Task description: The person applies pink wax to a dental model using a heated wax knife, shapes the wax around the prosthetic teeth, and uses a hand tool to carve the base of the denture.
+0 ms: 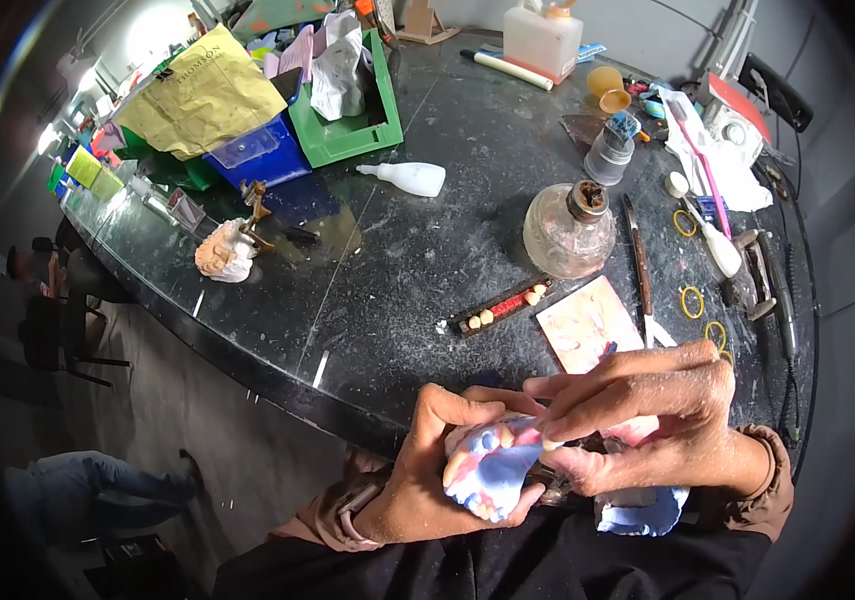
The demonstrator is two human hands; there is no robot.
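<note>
My left hand [427, 460] is wrapped around a dental model [492, 470] with a pale blue palate, pink wax and several cream teeth along its ridge. Close against its right side, my right hand [637, 410] pinches a small pale piece [549, 443] that looks like an artificial tooth, between thumb and fingertips. Below the right hand sits a second blue dental piece [640, 512], partly covered by the hand. Beyond my hands lie a strip of red wax with loose teeth [502, 308] and a pink wax sheet [587, 322].
A glass spirit lamp [569, 240] and a wax knife [639, 265] are beyond the wax. Farther left are a white squeeze bottle [412, 179], a plaster model on a brass articulator [225, 252] and a green bin [347, 145]. Yellow rubber rings [690, 302] and a corded handpiece [779, 300] lie right.
</note>
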